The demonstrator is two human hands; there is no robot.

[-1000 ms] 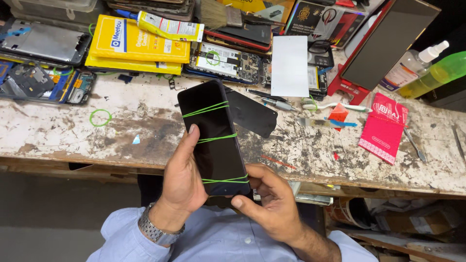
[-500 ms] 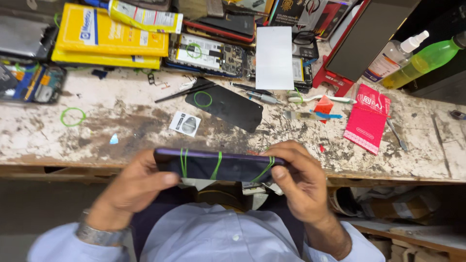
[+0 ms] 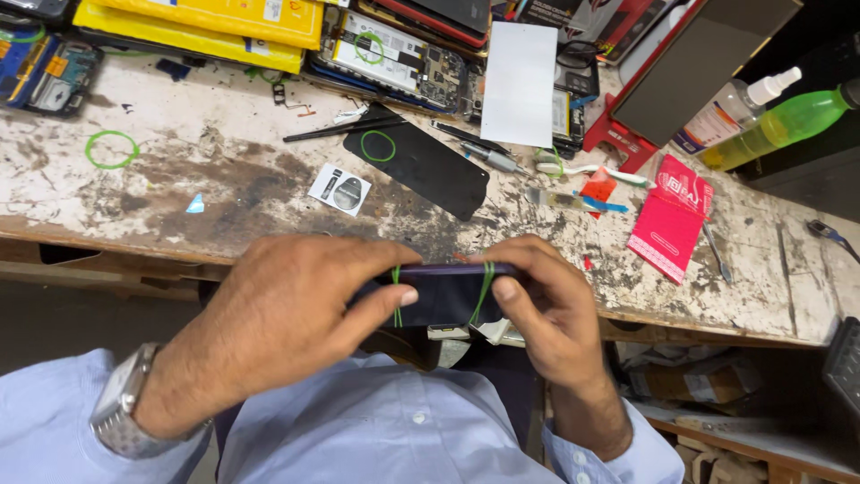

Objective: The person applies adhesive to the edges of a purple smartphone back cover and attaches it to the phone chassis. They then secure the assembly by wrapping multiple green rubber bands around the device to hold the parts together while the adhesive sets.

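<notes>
left hand (image 3: pixel 287 314) and right hand (image 3: pixel 546 305) each grasping an end of a dark phone (image 3: pixel 443 291) wrapped in green rubber bands (image 3: pixel 485 289), held level at the near edge of the worn workbench (image 3: pixel 224 188), black panel (image 3: pixel 421 161) beyond, white card (image 3: pixel 520 82) farther, red packet (image 3: pixel 672 215) right

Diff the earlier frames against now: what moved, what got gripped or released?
The phone went from upright in the left hand, screen showing, to flat and edge-on, with the right hand now gripping its other end. Nothing was released. The green rubber bands remain on it; the black panel lies unmoved on the bench.
</notes>
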